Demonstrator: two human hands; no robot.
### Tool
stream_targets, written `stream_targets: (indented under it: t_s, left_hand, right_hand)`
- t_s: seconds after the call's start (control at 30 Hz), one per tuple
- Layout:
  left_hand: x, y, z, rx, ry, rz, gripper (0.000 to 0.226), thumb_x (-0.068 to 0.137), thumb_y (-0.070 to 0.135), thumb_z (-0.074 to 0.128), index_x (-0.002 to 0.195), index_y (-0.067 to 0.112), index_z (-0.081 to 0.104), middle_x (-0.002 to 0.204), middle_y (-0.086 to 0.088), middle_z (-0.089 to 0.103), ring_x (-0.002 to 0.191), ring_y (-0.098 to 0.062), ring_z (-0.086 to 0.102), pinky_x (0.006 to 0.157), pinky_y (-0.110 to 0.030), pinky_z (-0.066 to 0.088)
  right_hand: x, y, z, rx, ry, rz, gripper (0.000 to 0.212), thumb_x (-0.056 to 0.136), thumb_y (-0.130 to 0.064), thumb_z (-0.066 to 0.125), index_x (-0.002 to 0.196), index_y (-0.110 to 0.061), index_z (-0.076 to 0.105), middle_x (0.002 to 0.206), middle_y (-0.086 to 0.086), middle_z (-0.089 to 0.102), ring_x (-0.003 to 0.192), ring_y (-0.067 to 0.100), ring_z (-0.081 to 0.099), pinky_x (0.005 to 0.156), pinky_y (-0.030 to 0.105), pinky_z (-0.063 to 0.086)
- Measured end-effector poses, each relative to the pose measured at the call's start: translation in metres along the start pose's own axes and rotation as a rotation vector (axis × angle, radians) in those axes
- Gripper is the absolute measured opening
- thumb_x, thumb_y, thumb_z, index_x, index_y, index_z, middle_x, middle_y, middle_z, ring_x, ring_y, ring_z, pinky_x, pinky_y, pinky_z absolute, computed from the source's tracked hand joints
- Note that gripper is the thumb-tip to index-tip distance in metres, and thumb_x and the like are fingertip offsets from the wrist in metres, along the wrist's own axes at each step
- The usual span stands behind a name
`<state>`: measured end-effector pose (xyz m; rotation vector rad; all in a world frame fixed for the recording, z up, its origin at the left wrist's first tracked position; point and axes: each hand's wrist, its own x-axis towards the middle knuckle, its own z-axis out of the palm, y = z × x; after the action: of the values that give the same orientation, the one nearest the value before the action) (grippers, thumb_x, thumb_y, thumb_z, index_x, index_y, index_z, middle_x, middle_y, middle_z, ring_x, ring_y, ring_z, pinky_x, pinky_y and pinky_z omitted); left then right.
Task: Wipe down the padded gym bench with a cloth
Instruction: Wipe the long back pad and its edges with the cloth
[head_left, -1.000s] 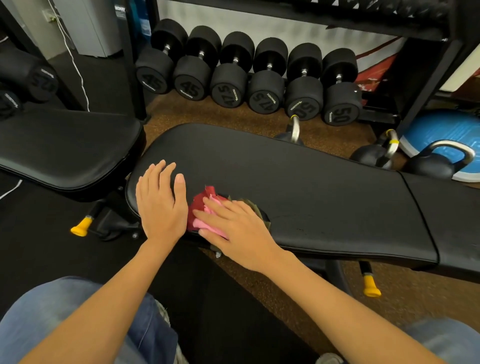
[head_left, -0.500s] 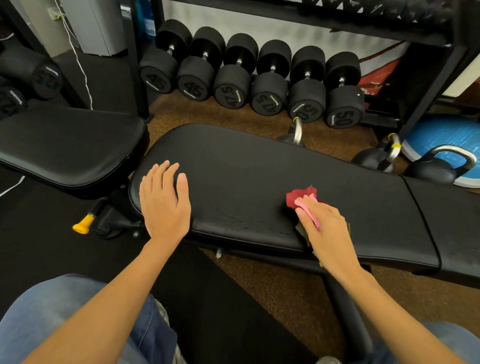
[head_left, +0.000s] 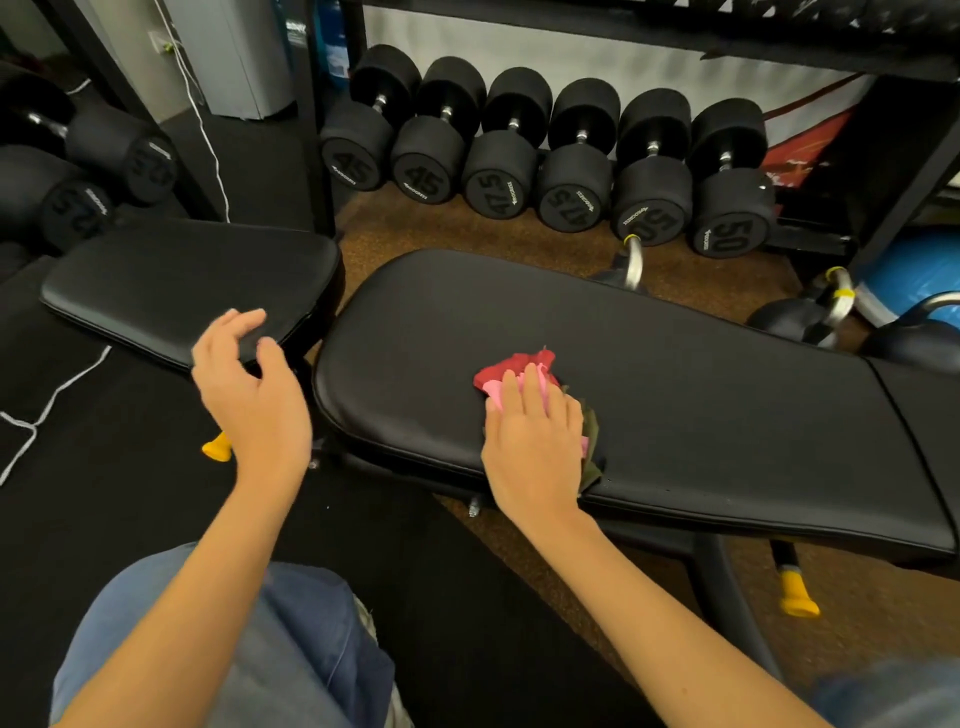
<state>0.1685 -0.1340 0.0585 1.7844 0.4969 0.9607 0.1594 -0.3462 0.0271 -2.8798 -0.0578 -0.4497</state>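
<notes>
Black vinyl of the padded bench (head_left: 649, 374) is stretching bare to the right of the cloth (head_left: 519, 371), up to a seam, with the rounded left end lying near the cloth's other side. A second pad (head_left: 171, 283) is sitting just beside that end, dumbbells (head_left: 545, 161) are lining the floor behind, and kettlebells (head_left: 789, 317) are crowding the far right edge. The right hand (head_left: 535, 441) is pressing flat on the red-and-pink cloth near the front edge, fingers straight. The left hand (head_left: 254, 395) is hovering off the bench, fingers loosely curled, grasping nothing.
</notes>
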Motion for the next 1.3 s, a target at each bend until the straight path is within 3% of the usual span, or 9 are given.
stream_targets:
  t_s: [0.17, 0.43, 0.57, 0.73, 0.87, 1.03, 1.17, 1.2, 1.3]
  left_hand:
    - [0.021, 0.001, -0.022, 0.026, 0.001, 0.031, 0.03, 0.091, 0.017, 0.045, 0.116, 0.023, 0.06, 0.127, 0.012, 0.046, 0.125, -0.011, 0.044, 0.104, -0.038, 0.038]
    - [0.02, -0.005, -0.041, 0.09, -0.129, 0.071, 0.027, 0.092, 0.016, 0.049, 0.115, 0.024, 0.061, 0.132, 0.007, 0.05, 0.125, -0.013, 0.043, 0.103, -0.045, 0.039]
    - [0.021, -0.001, -0.041, 0.113, -0.173, 0.068, 0.028, 0.093, 0.016, 0.049, 0.117, 0.024, 0.06, 0.13, 0.012, 0.047, 0.124, -0.009, 0.042, 0.104, -0.041, 0.039]
    - [0.013, 0.005, -0.033, 0.103, -0.193, 0.065, 0.026, 0.097, 0.017, 0.046, 0.119, 0.023, 0.059, 0.126, 0.011, 0.048, 0.119, -0.007, 0.044, 0.103, -0.039, 0.04]
    - [0.006, 0.008, -0.029, 0.088, -0.209, 0.047, 0.026, 0.1, 0.019, 0.041, 0.12, 0.021, 0.059, 0.121, 0.01, 0.047, 0.113, -0.009, 0.047, 0.101, -0.038, 0.041]
    - [-0.004, 0.01, -0.021, 0.107, -0.257, 0.048, 0.027, 0.1, 0.023, 0.04, 0.12, 0.023, 0.058, 0.117, 0.012, 0.047, 0.115, -0.02, 0.05, 0.1, -0.043, 0.042]
    - [-0.025, 0.016, -0.004, 0.136, -0.33, 0.1, 0.026, 0.101, 0.017, 0.041, 0.122, 0.019, 0.056, 0.121, 0.009, 0.047, 0.119, -0.013, 0.042, 0.094, -0.008, 0.028]
    - [-0.03, 0.017, 0.001, 0.147, -0.352, 0.111, 0.026, 0.101, 0.017, 0.04, 0.123, 0.018, 0.056, 0.124, 0.006, 0.048, 0.12, -0.011, 0.039, 0.093, -0.005, 0.026]
    - [-0.045, 0.018, 0.018, 0.179, -0.396, 0.174, 0.027, 0.101, 0.018, 0.04, 0.124, 0.016, 0.055, 0.131, 0.0, 0.05, 0.124, -0.011, 0.036, 0.103, -0.022, 0.029]
  right_hand:
    - [0.013, -0.051, 0.018, 0.037, -0.057, -0.111, 0.048, 0.097, -0.033, 0.041, 0.134, -0.006, 0.055, 0.138, 0.019, 0.054, 0.125, 0.037, 0.051, 0.105, 0.051, 0.04]
    - [0.033, -0.122, 0.027, 0.11, -0.171, -0.427, 0.042, 0.101, -0.032, 0.039, 0.137, -0.012, 0.048, 0.147, 0.013, 0.043, 0.135, 0.032, 0.037, 0.11, 0.046, 0.027]
    - [0.035, -0.124, 0.028, 0.129, -0.262, -0.731, 0.042, 0.104, -0.039, 0.032, 0.138, -0.024, 0.052, 0.151, 0.003, 0.041, 0.141, 0.025, 0.03, 0.114, 0.044, 0.022]
    - [0.025, -0.095, 0.023, -0.005, -0.262, -0.978, 0.04, 0.1, -0.042, 0.042, 0.137, -0.029, 0.054, 0.154, -0.001, 0.037, 0.14, 0.024, 0.031, 0.114, 0.042, 0.024]
    - [0.013, -0.046, 0.012, 0.01, -0.233, -1.02, 0.042, 0.095, -0.037, 0.056, 0.136, -0.028, 0.054, 0.152, 0.002, 0.041, 0.135, 0.028, 0.039, 0.11, 0.044, 0.031]
    - [-0.004, 0.021, -0.007, -0.063, -0.244, -1.0, 0.05, 0.095, -0.039, 0.056, 0.143, -0.033, 0.045, 0.155, 0.001, 0.036, 0.134, 0.027, 0.041, 0.111, 0.043, 0.031]
    - [-0.016, 0.066, -0.021, -0.113, -0.228, -0.943, 0.05, 0.096, -0.041, 0.049, 0.145, -0.036, 0.039, 0.155, 0.0, 0.034, 0.133, 0.028, 0.044, 0.111, 0.043, 0.031]
    - [-0.018, 0.076, -0.025, -0.124, -0.22, -0.927, 0.051, 0.096, -0.042, 0.048, 0.145, -0.037, 0.038, 0.155, 0.001, 0.035, 0.132, 0.028, 0.045, 0.11, 0.043, 0.032]
    - [-0.026, 0.104, -0.035, -0.172, -0.203, -0.883, 0.051, 0.096, -0.043, 0.044, 0.146, -0.039, 0.036, 0.154, 0.0, 0.037, 0.13, 0.027, 0.047, 0.108, 0.042, 0.034]
